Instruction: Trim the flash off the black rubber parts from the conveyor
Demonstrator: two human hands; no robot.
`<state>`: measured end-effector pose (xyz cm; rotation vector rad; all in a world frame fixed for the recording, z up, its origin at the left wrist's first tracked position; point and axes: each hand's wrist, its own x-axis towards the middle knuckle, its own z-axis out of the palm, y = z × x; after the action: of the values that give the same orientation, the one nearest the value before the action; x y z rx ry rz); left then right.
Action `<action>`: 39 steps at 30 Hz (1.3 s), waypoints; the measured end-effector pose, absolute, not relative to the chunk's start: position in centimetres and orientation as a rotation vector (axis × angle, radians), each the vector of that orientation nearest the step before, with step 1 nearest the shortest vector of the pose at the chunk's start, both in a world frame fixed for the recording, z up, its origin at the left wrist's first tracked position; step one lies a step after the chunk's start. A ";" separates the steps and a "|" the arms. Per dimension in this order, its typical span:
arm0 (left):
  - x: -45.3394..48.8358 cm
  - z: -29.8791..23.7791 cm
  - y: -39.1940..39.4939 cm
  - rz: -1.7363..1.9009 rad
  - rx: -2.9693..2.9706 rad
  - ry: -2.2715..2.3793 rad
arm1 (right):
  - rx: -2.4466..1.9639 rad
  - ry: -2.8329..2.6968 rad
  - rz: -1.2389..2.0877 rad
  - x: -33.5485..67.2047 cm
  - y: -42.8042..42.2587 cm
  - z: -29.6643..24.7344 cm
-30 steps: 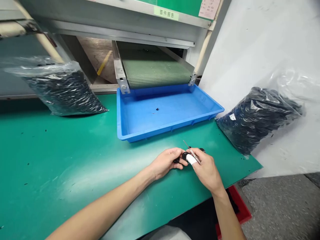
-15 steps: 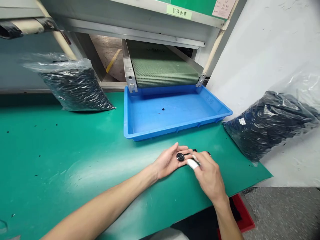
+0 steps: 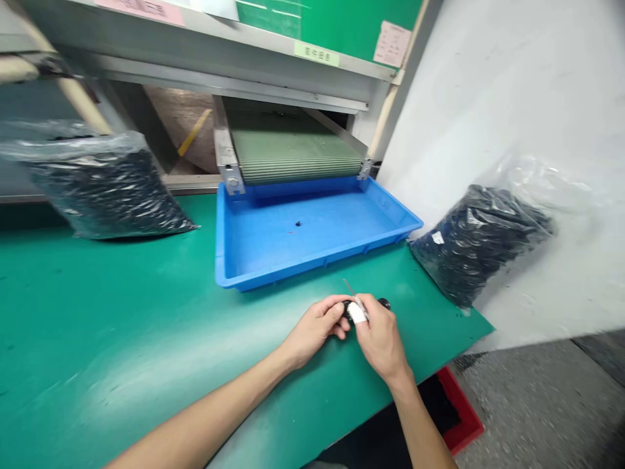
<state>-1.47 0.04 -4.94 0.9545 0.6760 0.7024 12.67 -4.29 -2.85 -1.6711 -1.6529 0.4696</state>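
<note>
My left hand (image 3: 319, 327) is closed, with thumb and fingers pinching a small black round part (image 3: 347, 309). Most of that part is hidden behind the fingers. Up against it is my right hand (image 3: 378, 333), whose thumb wears a white covering (image 3: 357, 312). Between the right fingers is a slim metal tool (image 3: 348, 286), its thin end pointing up and away; I cannot tell its exact kind. Just beyond the right knuckles, another shiny black round piece (image 3: 385, 303) shows in part.
A shallow blue tray (image 3: 319, 260) stands under the end of a green conveyor belt (image 3: 293, 140), with a small black bit (image 3: 298, 223) in it. Clear bags of black parts stand left (image 3: 112, 192) and right (image 3: 481, 244). A red bin (image 3: 466, 420) sits below the green table's (image 3: 122, 312) edge.
My left hand has gone from an open palm bearing the black round part to a pinch around it. The right hand has come closer with the tool. The whole view has shifted.
</note>
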 end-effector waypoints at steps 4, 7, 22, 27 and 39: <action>-1.1 -4.8 -0.4 0.742 1.180 0.834 | -1.600 -1.714 0.536 12.7 -4.7 -2.6; -0.9 -4.6 -0.5 0.697 1.279 0.798 | -1.652 -1.686 0.534 13.5 -4.7 -2.8; -0.6 -2.9 -0.3 0.639 1.073 0.923 | -1.889 -1.292 0.377 23.7 -14.1 -2.1; 0.1 -2.1 0.1 0.667 0.884 0.975 | -2.351 -1.079 0.119 31.5 -22.5 -5.9; -0.4 -3.4 0.7 0.778 0.695 0.893 | -2.304 -1.104 0.049 31.2 -19.1 -6.2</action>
<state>-0.40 0.72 -3.38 0.6945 0.8928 0.7783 31.21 -19.14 -6.24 -2.3040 -1.1040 0.0494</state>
